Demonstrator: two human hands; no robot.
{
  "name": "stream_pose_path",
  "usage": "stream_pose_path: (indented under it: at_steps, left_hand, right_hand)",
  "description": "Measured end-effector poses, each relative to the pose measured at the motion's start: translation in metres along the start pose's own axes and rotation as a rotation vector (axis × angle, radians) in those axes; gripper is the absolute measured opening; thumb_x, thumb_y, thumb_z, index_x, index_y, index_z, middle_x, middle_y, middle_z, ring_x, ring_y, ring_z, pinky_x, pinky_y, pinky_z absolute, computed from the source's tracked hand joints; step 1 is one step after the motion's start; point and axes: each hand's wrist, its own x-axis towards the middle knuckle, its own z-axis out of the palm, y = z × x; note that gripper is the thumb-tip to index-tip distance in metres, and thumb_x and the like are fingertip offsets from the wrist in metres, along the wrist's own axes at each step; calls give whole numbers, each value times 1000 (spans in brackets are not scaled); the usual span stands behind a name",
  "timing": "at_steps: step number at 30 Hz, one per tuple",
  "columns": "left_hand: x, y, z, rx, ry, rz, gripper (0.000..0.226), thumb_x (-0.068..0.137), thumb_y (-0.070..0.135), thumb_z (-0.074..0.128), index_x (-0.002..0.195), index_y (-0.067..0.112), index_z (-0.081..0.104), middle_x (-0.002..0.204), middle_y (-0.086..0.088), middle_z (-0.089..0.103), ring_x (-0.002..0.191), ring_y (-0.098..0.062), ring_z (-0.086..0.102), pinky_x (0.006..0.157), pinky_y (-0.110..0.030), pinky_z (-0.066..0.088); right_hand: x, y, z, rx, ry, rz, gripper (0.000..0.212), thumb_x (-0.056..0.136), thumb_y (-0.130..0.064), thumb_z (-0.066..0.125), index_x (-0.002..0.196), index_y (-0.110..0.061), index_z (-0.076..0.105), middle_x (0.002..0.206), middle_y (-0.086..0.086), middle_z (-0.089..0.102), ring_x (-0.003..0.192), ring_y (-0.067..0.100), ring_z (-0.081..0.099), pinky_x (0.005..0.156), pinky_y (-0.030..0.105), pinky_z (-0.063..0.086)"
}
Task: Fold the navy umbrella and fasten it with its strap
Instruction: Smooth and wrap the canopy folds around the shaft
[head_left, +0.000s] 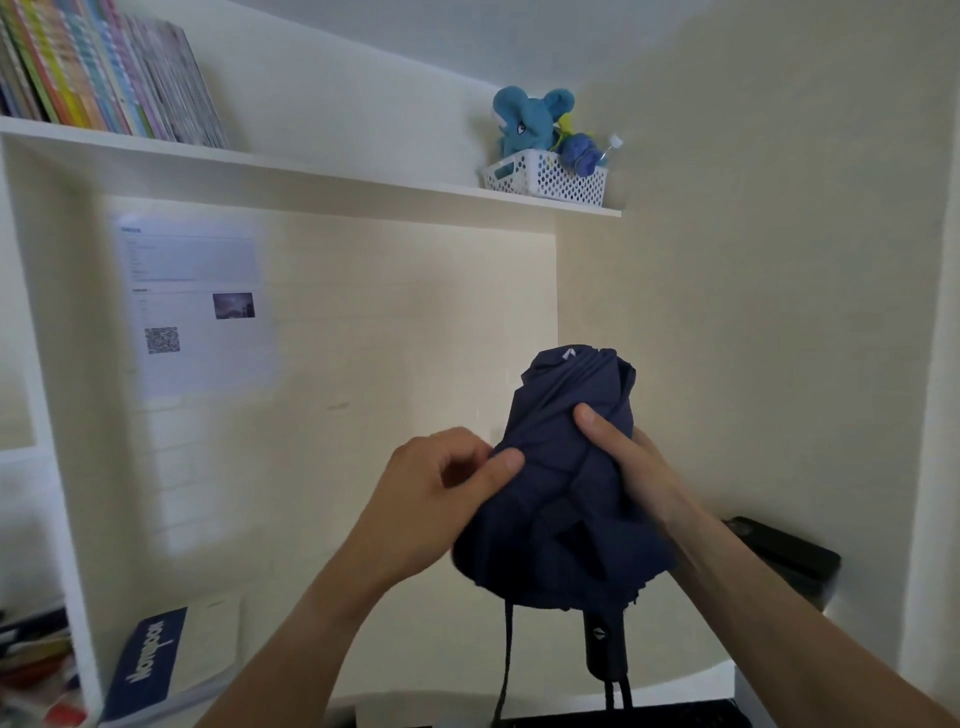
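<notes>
Umbrella (566, 467) ribs hidden under cloth

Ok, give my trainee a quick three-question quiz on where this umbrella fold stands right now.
1. True or false: both the left hand and the right hand have a grip on the navy umbrella.
2. Multiple choice: the umbrella's black handle points A) up toward the shelf, B) down toward the person, C) sideways to the left.
3. Short answer: does a strap look wrapped and fastened around the canopy yet?

Key
1. True.
2. B.
3. No: the fabric is bunched and loose, and a dark cord hangs free below it.
</notes>
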Motion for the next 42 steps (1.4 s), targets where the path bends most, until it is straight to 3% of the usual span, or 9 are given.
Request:
stream_pose_path:
  at_steps: [4,7,13,20,23,29,33,37,42]
  left_hand:
    - [-2,-12,2,6,199,-190,46,106,35,55,66,17,68,77,4,73,73,-10,68,93,-45,59]
    - [-8,14,4,92,542,141,23,107,26,56,95,32,74,119,3,64,111,-1,63,103,-32,51]
    - [5,7,23,403,-118,477,49,113,28,39,159,45,37,170,14,29,148,-6,44,118,-33,42]
    - [-15,-11,23,179,577,385,15,96,12,67,111,12,70,104,-3,66,91,-16,65,86,-15,49]
    - [-23,10,34,-73,68,152,29,83,40,82,104,26,67,87,6,74,79,-12,72,75,-20,57]
    - [-14,1,25,-401,-408,-195,11,91,4,73,85,12,68,64,-5,63,54,-20,61,62,-28,53]
    - [-11,3,14,-515,-304,-292,34,100,35,67,74,13,69,53,6,28,43,-12,22,46,-23,18]
    - [-14,-5,22,-288,11,-169,12,86,30,84,87,21,76,53,5,58,49,-8,53,53,-16,42]
    - [-20,-12,42,-342,-221,-234,68,63,62,90,122,34,73,114,13,81,107,-11,77,92,-39,63]
  right_hand:
    - [5,-1,-3,-20,73,25,70,63,-48,81,122,-13,69,108,9,83,95,25,81,75,35,65]
    - [8,2,-1,-71,120,32,84,53,-52,89,124,-12,70,112,11,82,103,31,78,95,46,60]
    - [13,9,10,-83,161,26,92,49,-53,92,125,-5,71,113,15,80,103,30,78,92,41,60]
    - [9,3,-6,-138,164,50,81,55,-54,89,120,-9,72,105,10,84,97,27,80,90,41,61]
    - [11,1,-4,-175,146,56,53,74,-42,85,112,-6,74,93,8,85,83,23,82,70,32,64]
    - [6,-2,-4,-178,115,88,41,84,-36,80,109,-5,74,88,9,85,76,21,82,58,28,63]
    - [3,-1,-7,-95,75,168,75,66,-47,86,125,-3,71,113,19,80,103,35,78,86,43,62]
    - [-5,-1,-6,77,12,238,67,73,-51,76,123,-5,74,120,23,77,106,38,76,89,47,59]
    - [-10,-2,8,177,-85,119,47,78,-49,63,95,-11,86,102,16,83,86,27,81,74,38,65]
